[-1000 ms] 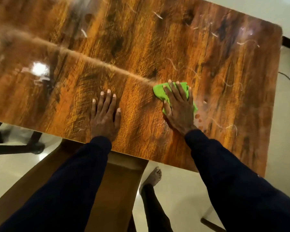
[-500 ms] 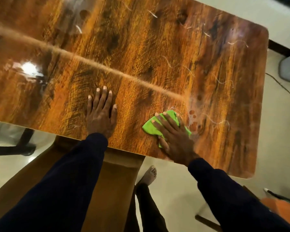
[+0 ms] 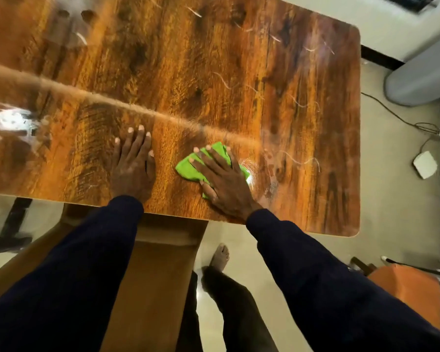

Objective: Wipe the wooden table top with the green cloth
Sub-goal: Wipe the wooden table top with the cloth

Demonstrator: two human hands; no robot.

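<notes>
A glossy wooden table top [image 3: 214, 72] fills most of the view, with pale streaks and smears on its right part. My right hand [image 3: 222, 181] lies flat with spread fingers on a bunched green cloth [image 3: 188, 170], pressing it onto the wood near the front edge. Most of the cloth is hidden under that hand. My left hand [image 3: 134, 165] rests flat on the bare wood just left of the cloth, fingers straight and together, holding nothing.
A wooden chair [image 3: 153, 275] stands under the table's front edge between my arms. My bare foot [image 3: 220, 256] is on the pale floor. A grey object [image 3: 422, 80], cables and a white box [image 3: 424, 164] lie right of the table. An orange seat [image 3: 412, 288] is at lower right.
My right hand slid the cloth toward the front edge, then back away from it and a little left. My left hand stayed flat in place.
</notes>
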